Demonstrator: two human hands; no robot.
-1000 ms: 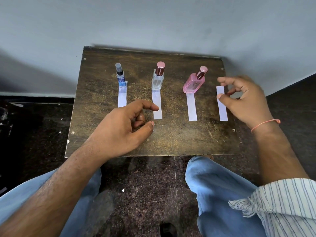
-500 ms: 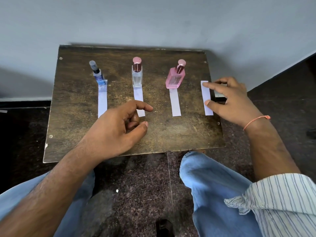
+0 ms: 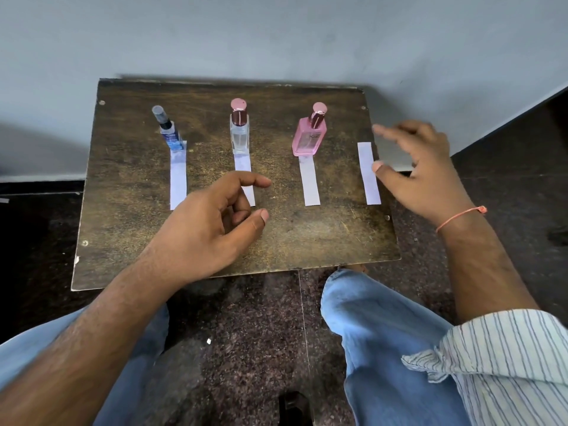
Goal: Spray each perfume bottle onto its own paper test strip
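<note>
Three perfume bottles stand in a row on a dark wooden board (image 3: 322, 235): a small blue bottle (image 3: 168, 130) at the left, a clear bottle (image 3: 239, 130) with a rose cap in the middle, a pink bottle (image 3: 309, 135) to the right. Each stands at the far end of a white paper strip: left strip (image 3: 178, 176), middle strip (image 3: 246, 176), third strip (image 3: 309, 182). A fourth strip (image 3: 368, 173) at the right has no bottle. My left hand (image 3: 209, 229) hovers over the near end of the middle strip, fingers curled, empty. My right hand (image 3: 418, 167) is spread beside the fourth strip, empty.
The board lies on a dark speckled floor against a pale grey wall (image 3: 276, 35). My knees in blue jeans (image 3: 378, 327) sit just below the board's near edge. A striped sleeve (image 3: 504, 364) covers my right upper arm.
My right hand has lifted off the fourth strip and spread its fingers, blurred with motion. My left hand holds its place. The camera view has shifted slightly.
</note>
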